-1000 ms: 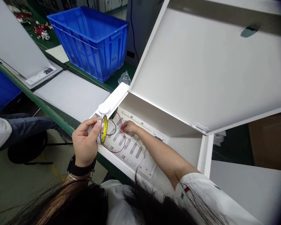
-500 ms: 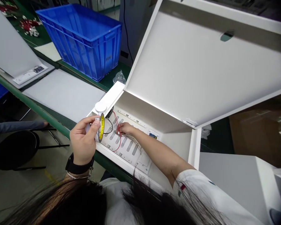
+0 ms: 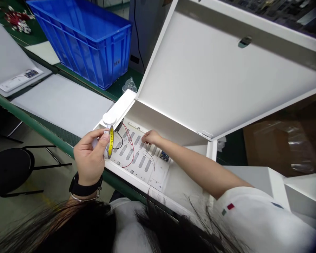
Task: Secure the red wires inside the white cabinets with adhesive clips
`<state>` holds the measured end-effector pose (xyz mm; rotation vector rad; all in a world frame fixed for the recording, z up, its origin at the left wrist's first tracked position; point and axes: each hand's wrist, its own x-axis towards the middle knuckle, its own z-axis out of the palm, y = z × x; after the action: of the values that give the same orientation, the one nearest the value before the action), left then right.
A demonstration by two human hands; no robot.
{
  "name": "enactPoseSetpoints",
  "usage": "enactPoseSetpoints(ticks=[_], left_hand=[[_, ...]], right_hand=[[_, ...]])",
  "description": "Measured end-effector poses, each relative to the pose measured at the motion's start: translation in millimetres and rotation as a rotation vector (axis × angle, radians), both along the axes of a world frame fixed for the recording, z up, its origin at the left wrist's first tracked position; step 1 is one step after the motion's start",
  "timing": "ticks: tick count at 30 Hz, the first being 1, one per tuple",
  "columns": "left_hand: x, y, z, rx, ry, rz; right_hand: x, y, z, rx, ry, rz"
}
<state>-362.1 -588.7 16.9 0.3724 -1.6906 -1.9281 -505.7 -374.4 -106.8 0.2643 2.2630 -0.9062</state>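
My left hand (image 3: 91, 158) is closed round a roll of clear tape with a yellow core (image 3: 109, 142), held upright just in front of the open white metal box (image 3: 173, 126). My right hand (image 3: 151, 137) reaches into the box, fingertips pressed down on the slotted white plate (image 3: 137, 158) near its back edge. Red and black wires (image 3: 127, 149) loop over the plate to the left of that hand. A small blue circuit board (image 3: 164, 156) lies right of my forearm. The box's lid (image 3: 226, 73) stands raised above.
A blue plastic crate (image 3: 86, 38) stands at the back left, with a clear plastic bag (image 3: 129, 85) beside it. A flat white panel (image 3: 60, 103) lies on the green-edged bench to the left. A black stool (image 3: 7, 170) is on the floor. Brown cardboard (image 3: 284, 144) sits at right.
My right hand moved right and back across the plate, off the red wire. The left hand kept hold of the tape roll. The view swung left to right; the seated person's leg is gone.
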Motion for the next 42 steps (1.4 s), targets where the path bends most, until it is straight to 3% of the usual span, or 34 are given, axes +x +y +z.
enactPoseSetpoints(ticks=[4,7,12,16,21,28,38,40,42], left_hand=[[1,1,1.4,-0.010,0.011,0.009],[2,1,2.8,-0.015,0.008,0.006],[3,1,4.3,-0.028,0.031,-0.005],[3,2,4.0,-0.035,0.026,-0.003],[4,1,3.5,-0.037,0.013,-0.011],[4,1,4.6,-0.036,0.000,-0.022],[5,1,5.6,-0.055,0.008,0.017],[5,2,6.6,-0.064,0.007,0.020],[6,2,8.1,-0.087,-0.002,0.019]], right_hand=[[-9,35,31.3,0.088,0.013,-0.047],[-8,54,43.7,0.146,-0.017,-0.066],[-2,74,48.3,0.096,-0.056,-0.123],[1,88,48.5,0.095,-0.053,-0.050],[7,99,55.0,0.124,-0.108,-0.008],[8,110,72.4,-0.048,-0.231,0.053],[11,111,100.4,-0.130,-0.191,0.164],[11,113,100.6,-0.108,-0.180,0.228],[11,115,94.4,0.030,-0.143,0.280]])
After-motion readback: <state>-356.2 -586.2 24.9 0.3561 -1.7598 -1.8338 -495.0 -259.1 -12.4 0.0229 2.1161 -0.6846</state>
